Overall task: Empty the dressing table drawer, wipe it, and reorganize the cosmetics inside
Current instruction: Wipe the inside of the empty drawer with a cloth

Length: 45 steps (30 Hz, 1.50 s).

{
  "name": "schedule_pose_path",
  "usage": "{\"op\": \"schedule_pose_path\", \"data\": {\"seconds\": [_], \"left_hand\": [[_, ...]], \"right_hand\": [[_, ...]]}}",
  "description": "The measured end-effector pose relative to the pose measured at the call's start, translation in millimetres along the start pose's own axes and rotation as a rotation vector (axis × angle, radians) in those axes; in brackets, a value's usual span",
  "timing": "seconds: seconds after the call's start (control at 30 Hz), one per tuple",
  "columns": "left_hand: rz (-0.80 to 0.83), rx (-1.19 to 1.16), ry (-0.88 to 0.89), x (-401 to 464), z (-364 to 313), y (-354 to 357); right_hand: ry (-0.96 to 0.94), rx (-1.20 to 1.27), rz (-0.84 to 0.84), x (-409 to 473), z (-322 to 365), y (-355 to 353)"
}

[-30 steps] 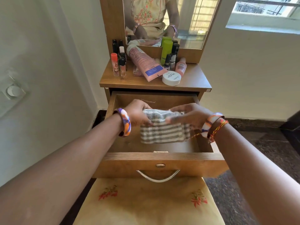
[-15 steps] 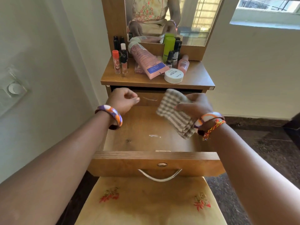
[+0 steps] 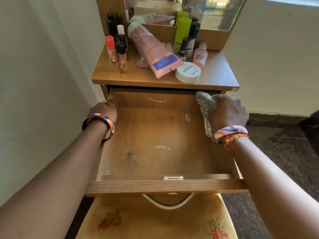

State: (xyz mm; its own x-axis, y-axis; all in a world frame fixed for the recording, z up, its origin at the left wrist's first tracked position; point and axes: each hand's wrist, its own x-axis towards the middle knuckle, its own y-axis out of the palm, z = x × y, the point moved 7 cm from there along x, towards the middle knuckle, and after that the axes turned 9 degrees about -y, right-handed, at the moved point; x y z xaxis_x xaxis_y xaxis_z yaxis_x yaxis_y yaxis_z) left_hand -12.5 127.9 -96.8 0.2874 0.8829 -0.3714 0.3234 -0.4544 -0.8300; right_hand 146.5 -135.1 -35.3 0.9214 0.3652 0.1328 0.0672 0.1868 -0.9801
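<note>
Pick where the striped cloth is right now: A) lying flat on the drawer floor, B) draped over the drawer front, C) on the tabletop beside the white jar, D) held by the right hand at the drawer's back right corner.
D: the right hand grips the striped cloth and holds it at the back right corner of the drawer, while the left hand holds the drawer's left wall.

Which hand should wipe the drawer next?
The right hand; it already grips the cloth in the drawer's back corner. The left hand holds the side wall.
</note>
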Motion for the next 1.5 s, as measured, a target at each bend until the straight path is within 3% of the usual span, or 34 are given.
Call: {"op": "schedule_pose_path", "data": {"seconds": [0.13,0.37,0.43,0.5,0.53,0.63,0.83,0.93,1.0,1.07,1.17,1.23,1.33,1.43,1.5], "left_hand": [[-0.047,0.016,0.040,-1,-1,0],[-0.050,0.012,0.077,-7,0,1],[-0.047,0.013,0.088,-7,0,0],[-0.036,-0.001,0.084,-7,0,-1],[-0.032,-0.005,0.079,-7,0,-1],[-0.026,-0.009,0.080,-11,-1,-2],[-0.047,0.031,0.106,-12,0,-3],[-0.086,0.050,0.140,-12,-1,-3],[-0.096,0.054,0.143,-11,-1,-3],[-0.099,0.056,0.144,-10,-1,-3],[-0.098,0.054,0.147,-7,0,-2],[-0.100,0.052,0.151,-5,0,0],[-0.092,0.049,0.147,-1,1,2],[-0.094,0.035,0.152,1,1,2],[-0.082,0.024,0.158,0,0,2]], "right_hand": [[-0.253,-0.155,0.211,-3,37,44],[-0.413,0.059,0.474,-21,78,73],[-0.368,0.146,0.389,-14,71,64],[-0.308,0.064,0.232,-2,52,48],[-0.274,0.002,0.233,1,42,47],[-0.256,-0.035,0.469,-6,32,64],[-0.754,0.111,0.840,-75,115,84],[-0.859,0.062,0.996,-97,120,90],[-0.776,-0.062,1.003,-86,94,84],[-0.545,-0.101,0.900,-61,53,76],[-0.136,0.014,0.472,-32,2,56],[0.121,0.230,0.274,-26,-10,59],[0.490,0.706,0.127,-20,-6,77],[0.630,1.057,0.200,-13,30,80],[0.425,1.026,0.425,-2,72,86]]}}
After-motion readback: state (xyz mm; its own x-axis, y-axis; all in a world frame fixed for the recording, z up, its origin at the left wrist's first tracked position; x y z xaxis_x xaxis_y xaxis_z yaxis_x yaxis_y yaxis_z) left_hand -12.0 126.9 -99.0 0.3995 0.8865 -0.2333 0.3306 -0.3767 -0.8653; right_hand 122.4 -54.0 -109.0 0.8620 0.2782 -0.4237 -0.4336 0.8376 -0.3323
